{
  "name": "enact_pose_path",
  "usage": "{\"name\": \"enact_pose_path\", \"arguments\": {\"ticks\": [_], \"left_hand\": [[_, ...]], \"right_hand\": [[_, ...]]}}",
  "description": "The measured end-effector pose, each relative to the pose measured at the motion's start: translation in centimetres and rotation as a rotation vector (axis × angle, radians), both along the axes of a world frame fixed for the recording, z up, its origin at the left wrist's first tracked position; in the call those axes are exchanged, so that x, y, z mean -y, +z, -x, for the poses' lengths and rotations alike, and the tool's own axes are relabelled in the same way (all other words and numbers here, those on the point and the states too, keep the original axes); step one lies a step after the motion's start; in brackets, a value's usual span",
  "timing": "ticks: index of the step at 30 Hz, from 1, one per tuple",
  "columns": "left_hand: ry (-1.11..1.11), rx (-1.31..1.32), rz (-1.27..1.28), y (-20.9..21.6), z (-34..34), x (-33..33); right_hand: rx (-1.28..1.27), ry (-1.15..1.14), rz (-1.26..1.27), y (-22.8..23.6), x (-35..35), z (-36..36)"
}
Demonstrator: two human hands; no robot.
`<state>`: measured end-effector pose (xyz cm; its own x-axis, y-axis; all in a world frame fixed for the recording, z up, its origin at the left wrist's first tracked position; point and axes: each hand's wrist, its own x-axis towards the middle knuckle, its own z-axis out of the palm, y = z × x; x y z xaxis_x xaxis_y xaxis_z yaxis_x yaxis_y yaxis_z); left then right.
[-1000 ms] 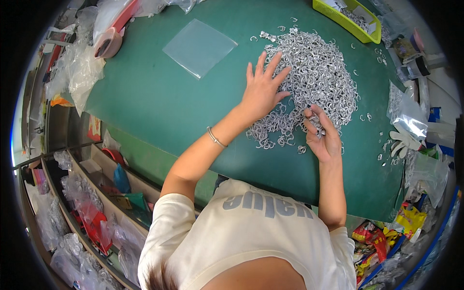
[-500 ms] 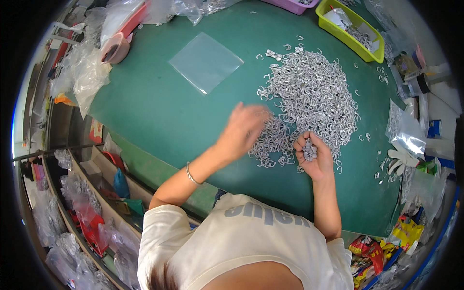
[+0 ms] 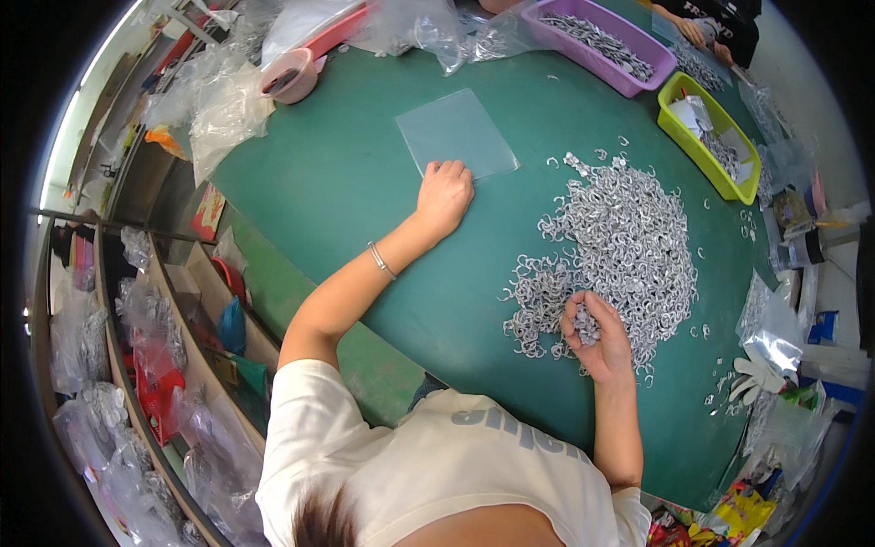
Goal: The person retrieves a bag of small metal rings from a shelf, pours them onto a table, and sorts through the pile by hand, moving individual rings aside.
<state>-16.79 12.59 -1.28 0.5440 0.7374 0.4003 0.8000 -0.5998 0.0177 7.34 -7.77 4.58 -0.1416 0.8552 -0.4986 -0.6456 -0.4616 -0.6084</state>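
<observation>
My left hand (image 3: 446, 194) is at the near edge of the clear bag (image 3: 460, 132), which lies flat on the green tabletop (image 3: 410, 319), well to the left of the pile. Its fingers are folded in with the knuckles up, and I cannot tell whether the bag's edge is pinched between them. A bracelet (image 3: 380, 262) sits round that forearm.

My right hand (image 3: 609, 345) is cupped, palm up, its fingers curled round a handful of small grey pieces (image 3: 586, 325). It hangs over the near side of the big pile (image 3: 629, 246) of silvery C-shaped pieces. A smaller heap (image 3: 536, 299) touches the pile on its left, and a few strays lie round about.

Beyond the pile stand a purple tray (image 3: 629, 87) and a lime basket (image 3: 697, 157), both with metal pieces inside. A co-worker's hand (image 3: 693, 32) shows past them. Over on my far left is a pink cup (image 3: 296, 87), beside crumpled plastic (image 3: 228, 118); a white glove (image 3: 755, 378) lies to my right.
</observation>
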Motion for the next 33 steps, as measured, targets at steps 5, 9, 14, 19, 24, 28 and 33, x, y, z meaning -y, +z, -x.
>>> {"name": "enact_pose_path", "arguments": {"ticks": [5, 9, 14, 19, 24, 28, 33], "left_hand": [[-0.077, 0.221, -0.041, 3.5, -1.2, 2.4], [-0.138, 0.378, -0.047, 5.6, -1.3, 6.4], [-0.152, 0.491, -0.027, 7.4, -0.3, 8.4], [-0.177, 0.521, -0.046, 8.0, -0.1, 6.4], [-0.115, 0.590, -0.172, 9.3, -0.9, 3.1], [-0.045, 0.636, -0.317, 9.4, -0.1, 1.2], [-0.001, 0.779, -0.366, 9.8, -1.4, 1.2]], "right_hand": [[-0.121, 0.044, -0.008, 1.0, -3.7, 2.2], [-0.312, -0.031, 0.063, 2.4, -7.7, 6.7], [-0.509, -0.262, 0.090, 1.2, -10.3, 9.5], [-0.346, -0.090, -0.232, 0.9, -15.8, 10.8], [0.174, 0.113, -0.406, 3.1, -14.0, 7.3], [0.605, 0.260, -0.563, 5.6, -6.3, 1.8], [1.675, 0.292, -0.826, 1.4, 2.7, 0.3]]}}
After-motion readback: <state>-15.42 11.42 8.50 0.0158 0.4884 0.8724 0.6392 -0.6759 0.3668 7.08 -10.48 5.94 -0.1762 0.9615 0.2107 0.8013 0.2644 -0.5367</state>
